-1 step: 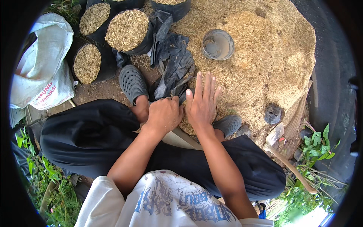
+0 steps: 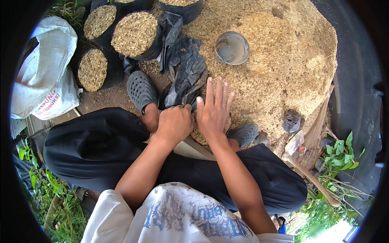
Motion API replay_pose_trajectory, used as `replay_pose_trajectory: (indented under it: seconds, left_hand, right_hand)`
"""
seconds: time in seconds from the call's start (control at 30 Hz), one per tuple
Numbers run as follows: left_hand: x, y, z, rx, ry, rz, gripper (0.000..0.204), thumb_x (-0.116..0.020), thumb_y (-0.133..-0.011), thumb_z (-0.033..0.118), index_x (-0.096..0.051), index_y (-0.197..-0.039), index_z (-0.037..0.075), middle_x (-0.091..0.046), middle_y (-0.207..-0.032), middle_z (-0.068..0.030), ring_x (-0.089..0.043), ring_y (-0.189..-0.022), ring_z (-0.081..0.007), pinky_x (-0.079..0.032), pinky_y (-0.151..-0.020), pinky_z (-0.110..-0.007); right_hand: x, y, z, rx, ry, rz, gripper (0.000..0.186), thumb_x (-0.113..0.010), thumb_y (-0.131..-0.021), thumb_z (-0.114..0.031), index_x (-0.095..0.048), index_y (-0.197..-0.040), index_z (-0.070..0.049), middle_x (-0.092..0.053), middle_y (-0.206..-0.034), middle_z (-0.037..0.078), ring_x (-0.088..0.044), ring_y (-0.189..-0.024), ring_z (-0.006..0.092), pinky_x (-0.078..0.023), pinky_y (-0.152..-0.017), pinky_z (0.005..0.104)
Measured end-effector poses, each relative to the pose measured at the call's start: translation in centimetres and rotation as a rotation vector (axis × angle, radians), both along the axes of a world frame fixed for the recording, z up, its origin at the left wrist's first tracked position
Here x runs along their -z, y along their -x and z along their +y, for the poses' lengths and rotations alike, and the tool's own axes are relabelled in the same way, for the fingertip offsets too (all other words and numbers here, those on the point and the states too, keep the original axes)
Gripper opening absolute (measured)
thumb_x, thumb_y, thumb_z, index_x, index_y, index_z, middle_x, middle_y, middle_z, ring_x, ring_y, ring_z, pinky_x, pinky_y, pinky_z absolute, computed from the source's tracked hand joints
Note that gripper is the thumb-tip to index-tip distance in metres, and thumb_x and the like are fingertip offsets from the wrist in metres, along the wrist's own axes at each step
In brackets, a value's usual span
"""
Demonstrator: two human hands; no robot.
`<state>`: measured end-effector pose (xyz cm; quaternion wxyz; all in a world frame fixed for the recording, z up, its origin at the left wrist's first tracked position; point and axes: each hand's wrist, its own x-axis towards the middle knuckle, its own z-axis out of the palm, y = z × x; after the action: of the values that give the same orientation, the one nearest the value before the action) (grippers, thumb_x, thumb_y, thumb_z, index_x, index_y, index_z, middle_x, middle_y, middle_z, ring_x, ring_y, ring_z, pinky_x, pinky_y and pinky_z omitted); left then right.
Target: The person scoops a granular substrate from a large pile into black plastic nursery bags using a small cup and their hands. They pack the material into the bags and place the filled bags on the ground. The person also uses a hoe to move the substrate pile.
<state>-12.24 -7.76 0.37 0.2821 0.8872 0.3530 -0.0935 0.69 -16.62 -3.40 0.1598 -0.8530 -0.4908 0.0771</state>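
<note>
My left hand (image 2: 174,123) is closed on the gathered rim of a black plastic bag (image 2: 190,97) between my feet. Beside it, my right hand (image 2: 212,113) has its fingers stretched out and lies over the sawdust-filled top of that bag, which it mostly hides. Crumpled black plastic (image 2: 180,69) reaches up from there. A grey cup (image 2: 231,47) sits on the heap of pale sawdust (image 2: 283,60) ahead of my hands.
Several filled black bags (image 2: 133,34) stand at upper left, beside a white sack (image 2: 40,73). My grey clogs (image 2: 139,87) flank the bag. A wooden-handled tool (image 2: 312,180) lies at right, near leafy plants (image 2: 342,154), a clear plastic cup (image 2: 291,120) and dark sheeting (image 2: 356,81).
My right hand has shifted very slightly left, its thumb a little nearer my left hand. Otherwise little differs.
</note>
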Motion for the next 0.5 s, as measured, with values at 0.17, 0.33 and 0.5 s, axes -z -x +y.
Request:
replay_pose_trajectory:
  seconds: [0.17,0.33,0.5]
  left_hand:
    - [0.8,-0.9,1.4,0.099,0.004,0.01,0.016,-0.067,-0.095,0.018,-0.077,-0.095,0.004,-0.078,-0.083,-0.0215,-0.079,-0.078,-0.0416,-0.064,-0.074,-0.053]
    - [0.1,-2.5,2.9,0.114,0.091,0.081,0.018,-0.065,-0.096,0.017,-0.074,-0.094,0.002,-0.076,-0.085,-0.0244,-0.076,-0.082,-0.0451,-0.06,-0.08,-0.056]
    - [-2.6,-5.1,3.1,-0.062,0.037,-0.064,0.02,-0.067,-0.099,0.019,-0.074,-0.098,0.001,-0.077,-0.092,-0.0264,-0.076,-0.088,-0.0461,-0.06,-0.081,-0.056]
  right_hand:
    - [1.4,-0.8,0.9,0.005,0.058,0.016,0.073,-0.056,-0.111,-0.041,-0.037,-0.176,-0.017,-0.029,-0.182,0.021,-0.023,-0.168,0.0467,-0.014,-0.136,0.0666]
    - [2.1,-1.6,1.1,-0.016,-0.012,0.045,0.076,-0.06,-0.109,-0.04,-0.036,-0.177,-0.017,-0.026,-0.183,0.019,-0.021,-0.169,0.0459,-0.014,-0.136,0.0659]
    - [1.7,-1.7,1.2,-0.002,-0.042,0.1,0.072,-0.06,-0.11,-0.032,-0.036,-0.174,-0.013,-0.028,-0.181,0.02,-0.023,-0.168,0.0452,-0.014,-0.137,0.0648]
